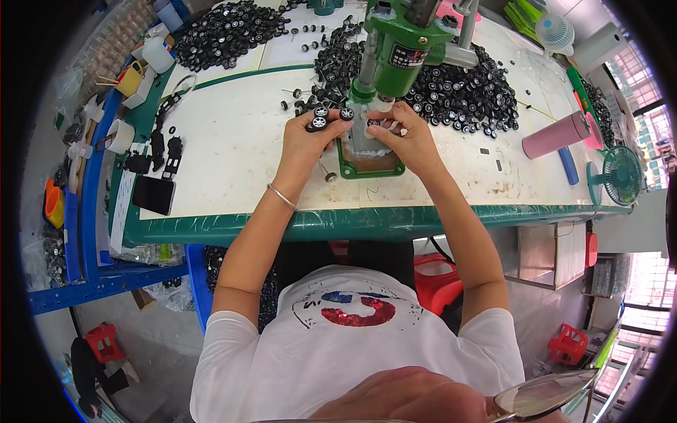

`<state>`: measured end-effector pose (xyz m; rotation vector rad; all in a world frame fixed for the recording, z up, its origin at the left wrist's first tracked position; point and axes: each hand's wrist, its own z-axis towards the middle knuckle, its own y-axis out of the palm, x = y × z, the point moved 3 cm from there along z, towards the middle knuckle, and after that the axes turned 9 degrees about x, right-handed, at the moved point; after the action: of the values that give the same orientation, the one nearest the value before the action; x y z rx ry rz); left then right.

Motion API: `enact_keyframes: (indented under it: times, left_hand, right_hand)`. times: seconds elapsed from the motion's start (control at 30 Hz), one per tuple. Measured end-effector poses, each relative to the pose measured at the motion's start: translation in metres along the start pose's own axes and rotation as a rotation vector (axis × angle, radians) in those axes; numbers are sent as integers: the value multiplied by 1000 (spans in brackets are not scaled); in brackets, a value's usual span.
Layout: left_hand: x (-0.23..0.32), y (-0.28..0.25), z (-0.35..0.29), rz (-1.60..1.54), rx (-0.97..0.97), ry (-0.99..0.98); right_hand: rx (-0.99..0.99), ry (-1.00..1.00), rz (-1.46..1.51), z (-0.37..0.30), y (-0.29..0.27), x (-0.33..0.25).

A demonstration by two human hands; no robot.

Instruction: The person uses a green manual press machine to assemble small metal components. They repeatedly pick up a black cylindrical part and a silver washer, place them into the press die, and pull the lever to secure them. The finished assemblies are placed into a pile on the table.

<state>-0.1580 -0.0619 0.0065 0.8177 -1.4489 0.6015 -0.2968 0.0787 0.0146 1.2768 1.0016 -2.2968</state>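
My left hand [305,141] is closed on several small black toy wheels [319,123] with silver spoked hubs, bunched at its fingertips. One more wheel [346,113] sits at the end of its thumb and forefinger, by the press. Opposite it, my right hand [409,137] pinches a toy wheel [373,123] between thumb and fingers, close under the ram of a green bench press [395,63]. The fingers partly cover that wheel, and whether it touches the press cannot be seen. Both hands are over the press's base [367,166].
Big piles of wheels [458,99] lie behind the press, with another heap [229,35] far left. A wheel on an axle [330,176] lies left of the base. A phone [153,194] is at left; a pink tumbler [557,135] and a green fan [622,175] are right.
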Motion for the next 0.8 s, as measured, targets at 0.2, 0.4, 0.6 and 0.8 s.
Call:
enact_keyframes:
  times: [0.2,0.4,0.6,0.8]
  left_hand:
    - [1,21,4,47,-130,148]
    - [10,40,10,52,-158,200]
    - [10,40,14,-40,-166,300]
    - [14,49,16,-46,-216,320]
  right_hand:
    - [125,141,320,6,-23,15]
    - [382,126,502,70,-115,-8]
    - [406,195,721,147,-124,-131]
    - [109,-36,862,214,-134,-133]
